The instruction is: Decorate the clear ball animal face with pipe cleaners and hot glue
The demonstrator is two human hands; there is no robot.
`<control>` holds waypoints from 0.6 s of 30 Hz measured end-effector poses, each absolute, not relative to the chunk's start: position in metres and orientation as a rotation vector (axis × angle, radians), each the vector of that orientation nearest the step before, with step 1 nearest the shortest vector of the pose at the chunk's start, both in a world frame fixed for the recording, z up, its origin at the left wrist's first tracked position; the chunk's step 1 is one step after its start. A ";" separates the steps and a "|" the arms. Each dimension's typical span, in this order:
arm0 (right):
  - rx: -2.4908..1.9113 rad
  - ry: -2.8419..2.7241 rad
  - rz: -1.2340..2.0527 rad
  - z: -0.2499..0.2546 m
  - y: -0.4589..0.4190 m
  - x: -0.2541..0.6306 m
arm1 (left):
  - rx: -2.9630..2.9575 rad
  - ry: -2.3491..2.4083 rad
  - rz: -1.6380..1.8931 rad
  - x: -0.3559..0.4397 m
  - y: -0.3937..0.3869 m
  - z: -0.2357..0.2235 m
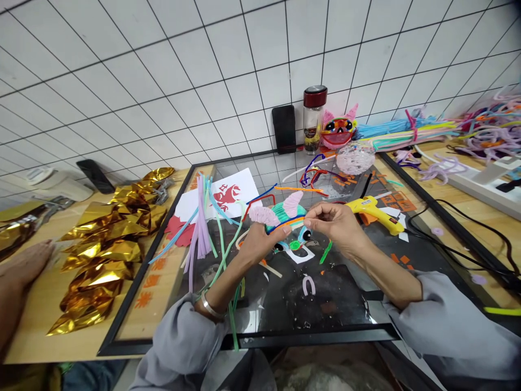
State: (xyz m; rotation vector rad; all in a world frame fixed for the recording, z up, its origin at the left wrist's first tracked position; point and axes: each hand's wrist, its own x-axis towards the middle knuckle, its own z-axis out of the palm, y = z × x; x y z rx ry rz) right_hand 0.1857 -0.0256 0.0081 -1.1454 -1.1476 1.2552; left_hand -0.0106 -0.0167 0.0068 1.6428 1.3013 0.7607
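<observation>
A pipe-cleaner animal face [280, 213], green on top with two pink ears, blue and orange bands and big eyes, is held above the dark board. My left hand [260, 244] grips its left side, thumb along the orange band. My right hand [336, 225] is closed in a pinch at the face's right edge, at the end of the bands; its exact hold is partly hidden. Just right of that hand lies a yellow glue gun [376, 212]. Below the face are a white paper piece [300, 254] and a curved pink pipe-cleaner piece [308, 284].
Loose pipe cleaners [199, 228] lie at left beside a white sheet [244, 182] with red cutouts. A glass bottle [313, 127], a phone [284, 129] and a pink-eared face [339, 130] stand behind. Gold foil [101, 255] and another person's hand [30, 263] are at left. A black cord [448, 250] runs right.
</observation>
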 end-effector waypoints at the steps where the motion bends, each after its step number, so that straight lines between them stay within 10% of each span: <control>1: -1.143 -1.163 1.261 0.007 -0.025 0.186 | 1.644 1.286 0.778 -0.010 -0.017 0.007; 18: -1.049 -1.355 1.330 -0.012 -0.020 0.198 | 1.714 1.150 0.850 -0.005 -0.021 0.016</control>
